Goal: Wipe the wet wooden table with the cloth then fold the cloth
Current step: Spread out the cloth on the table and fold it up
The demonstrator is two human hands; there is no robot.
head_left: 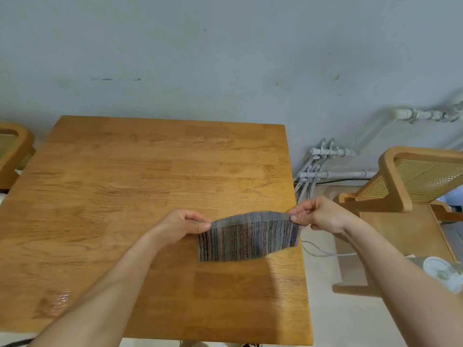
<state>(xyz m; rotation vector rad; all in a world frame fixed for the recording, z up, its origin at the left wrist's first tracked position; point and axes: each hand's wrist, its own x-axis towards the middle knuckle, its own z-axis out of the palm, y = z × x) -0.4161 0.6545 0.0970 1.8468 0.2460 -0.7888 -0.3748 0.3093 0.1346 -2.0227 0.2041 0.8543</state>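
A grey striped cloth (250, 237), folded double, hangs above the right side of the wooden table (125, 184). My left hand (180, 225) pinches its upper left corner between thumb and fingers. My right hand (318, 214) pinches the upper right corner, just past the table's right edge. The cloth's top edge is stretched between both hands and its lower edge hangs free, casting a shadow on the wood. A shiny wet patch (59, 300) shows near the table's front left.
A cane-backed wooden chair (411, 186) stands to the right of the table, another chair (12, 151) at the far left. White pipes (323, 171) run along the grey wall. A white cable (323, 251) lies on the floor.
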